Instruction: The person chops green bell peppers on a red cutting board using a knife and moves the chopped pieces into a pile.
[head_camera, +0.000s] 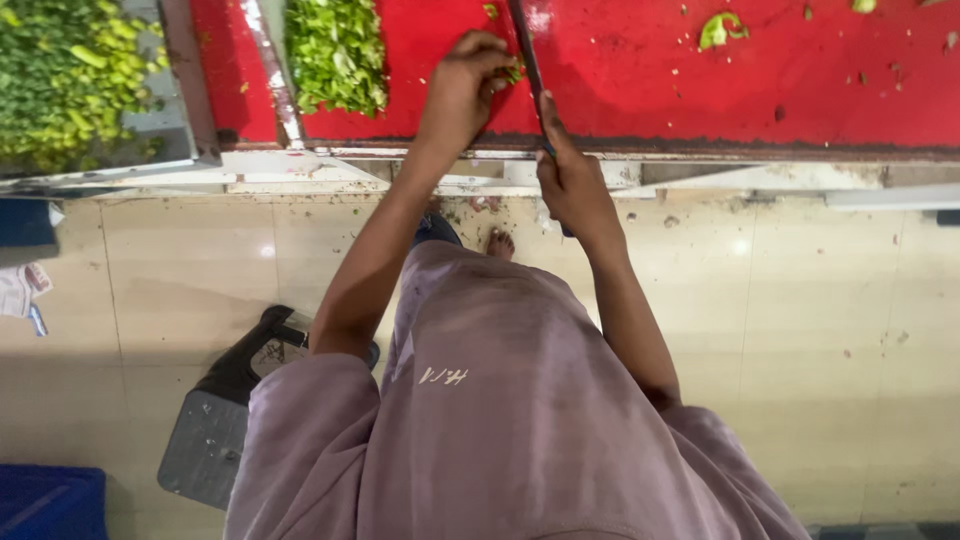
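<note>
At the near edge of the red cutting board (640, 90), right hand (572, 185) was closed around the handle of a long knife (528, 62), blade running away across the board. Left hand (462, 85) sat just left of the blade, fingers curled down, pinning a small bunch of greens (513, 72) right against it. Judged step: mid-chop, greens nearly used up. Next cut would call for left fingertips tucked back and clear of the edge, since the gap to the blade looked tight. Chopped greens pile (335, 50) lay further left on the board, a steel tray of more greens (70, 70) beyond that. Stray leaf scrap (720, 30) sat off right. Tiled floor (820, 330) below, bare foot (499, 243) under the counter.
</note>
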